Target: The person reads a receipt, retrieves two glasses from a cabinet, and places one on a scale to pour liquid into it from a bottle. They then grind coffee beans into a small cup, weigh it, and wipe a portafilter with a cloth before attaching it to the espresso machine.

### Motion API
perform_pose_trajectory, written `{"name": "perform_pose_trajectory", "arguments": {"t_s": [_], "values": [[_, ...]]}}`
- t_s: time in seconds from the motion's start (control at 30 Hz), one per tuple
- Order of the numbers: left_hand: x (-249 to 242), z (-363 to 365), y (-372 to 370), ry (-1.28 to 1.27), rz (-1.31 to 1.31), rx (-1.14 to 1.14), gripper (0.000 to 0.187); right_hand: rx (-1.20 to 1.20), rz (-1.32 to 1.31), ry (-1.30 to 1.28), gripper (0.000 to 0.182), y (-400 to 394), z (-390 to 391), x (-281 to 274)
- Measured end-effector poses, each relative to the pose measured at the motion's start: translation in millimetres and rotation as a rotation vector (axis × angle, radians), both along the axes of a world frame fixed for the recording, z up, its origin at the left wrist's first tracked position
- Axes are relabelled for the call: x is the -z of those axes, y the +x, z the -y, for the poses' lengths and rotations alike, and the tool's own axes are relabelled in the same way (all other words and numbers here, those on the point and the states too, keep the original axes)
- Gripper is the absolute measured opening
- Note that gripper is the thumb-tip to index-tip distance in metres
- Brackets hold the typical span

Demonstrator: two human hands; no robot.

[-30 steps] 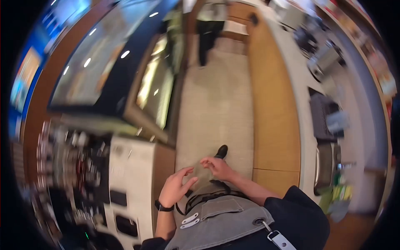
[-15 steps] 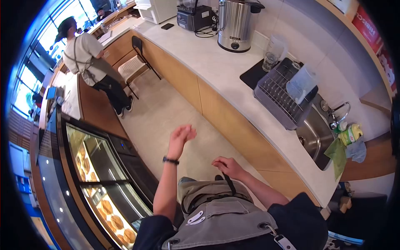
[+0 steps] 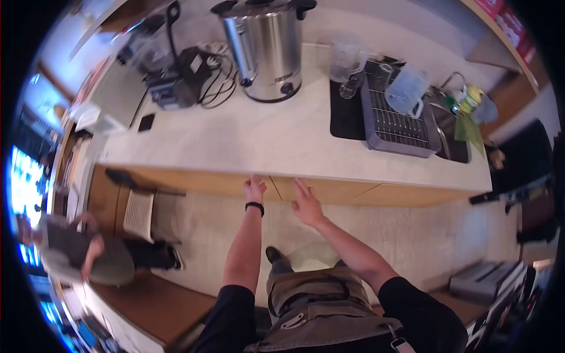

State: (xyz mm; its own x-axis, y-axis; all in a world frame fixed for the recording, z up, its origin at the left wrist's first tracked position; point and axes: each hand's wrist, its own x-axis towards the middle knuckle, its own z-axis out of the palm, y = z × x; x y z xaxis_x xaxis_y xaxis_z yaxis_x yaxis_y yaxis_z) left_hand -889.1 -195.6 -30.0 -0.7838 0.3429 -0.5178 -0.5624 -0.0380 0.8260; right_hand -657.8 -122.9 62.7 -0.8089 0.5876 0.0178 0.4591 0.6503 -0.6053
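Note:
My left hand [image 3: 254, 189], with a black band on its wrist, is held out in front of the counter's cabinet front; its fingers are partly curled and too small to read clearly. To its right, my right hand [image 3: 306, 203] has its fingers spread and holds nothing. Neither hand touches the white counter [image 3: 235, 144]. Beyond it a steel urn [image 3: 265, 56] stands upright. A grey dish rack [image 3: 401, 126] on the right holds a clear pitcher [image 3: 407, 91].
On the counter stand a black blender base [image 3: 176, 85] with loose cables, a phone [image 3: 146, 122] and a glass [image 3: 349, 86]. The sink [image 3: 456, 141] is at the right. A co-worker [image 3: 88, 253] and a chair [image 3: 139, 213] are at the left.
The view has turned right to face the counter, and the display case has left it. Both hands are now reaching forward near the counter's edge, with the right fingers more stretched out.

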Motion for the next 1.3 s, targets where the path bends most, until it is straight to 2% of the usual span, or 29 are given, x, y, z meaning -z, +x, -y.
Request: {"name": "perform_pose_trajectory", "arguments": {"t_s": [0.13,0.23,0.27,0.33,0.4,0.43,0.5,0.57,0.63,0.67,0.73,0.77,0.8,0.83,0.87,0.93,1.0,1.1,1.2,1.3], "values": [[-2.5,-16.0,-8.1,-0.052,0.016,0.077,0.047,0.084,0.28,-0.035,0.088,-66.2,28.3,-12.6],[26.3,5.1,-12.6,0.011,-0.003,0.15,0.05,0.164,0.339,0.073,0.092,-82.1,40.5,19.8],[30.2,12.9,-14.3,0.016,-0.002,0.181,0.048,0.181,0.318,0.077,0.089,-84.0,40.1,20.3],[20.8,29.1,-9.1,-0.19,-0.153,0.192,0.045,0.197,0.265,0.133,0.08,-84.0,44.1,13.7],[81.2,55.6,-7.9,-0.371,-0.456,0.161,0.05,0.188,0.198,0.203,0.067,-75.3,59.5,8.8],[64.4,83.3,-4.1,-0.404,-0.494,0.164,0.053,0.184,0.168,0.214,0.061,-64.2,71.6,10.9],[23.6,142.4,27.1,-0.457,-0.562,0.187,0.058,0.187,0.117,0.167,0.047,-29.9,96.5,12.2],[2.6,209.9,35.6,-0.252,-0.564,0.134,0.069,0.222,0.068,0.02,0.033,27.6,134.7,18.0],[-39.9,276.1,31.1,-0.365,-0.449,0.208,0.077,0.322,-0.04,-0.071,0.02,83.6,165.5,21.3],[-46.8,305.5,25.8,-0.47,-0.478,0.219,0.077,0.399,-0.11,-0.084,0.015,109.6,179.9,16.8],[-45.9,363.7,0.2,-0.791,-0.622,0.321,0.065,0.486,-0.059,-0.057,0.026,173.4,199.0,15.4],[-54.4,382.1,-14.4,-0.811,-0.623,0.297,0.06,0.666,-0.07,-0.123,0.033,196.9,205.1,19.5],[-41.6,412.2,-35.5,-0.867,-0.704,0.289,0.059,0.854,-0.074,-0.193,0.04,224.2,213.3,24.1],[-27.0,433.2,-60.5,-0.918,-0.789,0.282,0.057,0.8,-0.054,-0.023,0.047,268.1,208.5,43.1],[-45.4,435.2,-81.1,-1.054,-0.625,0.314,0.053,0.739,-0.03,0.148,0.054,307.5,197.7,63.4],[-47.6,446.8,-118.8,-1.158,-0.675,0.319,0.05,1.146,0.026,-0.254,0.056,326.8,173.6,34.2],[-27.1,467.3,-155.2,-1.198,-0.743,0.301,0.05,1.119,0.06,0.061,0.047,344.4,142.5,36.1],[-12.5,465.5,-182.0,-1.307,-0.862,0.32,0.052,1.167,0.353,0.207,0.037,367.3,105.9,41.2],[-59.1,392.6,-147.6,-1.39,-0.9,0.291,0.053,1.207,0.512,0.422,0.036,356.9,83.3,60.9],[-34.6,371.7,-137.5,-1.434,-1.224,0.041,0.056,1.181,0.614,0.661,0.043,371.4,83.4,101.3]]}}
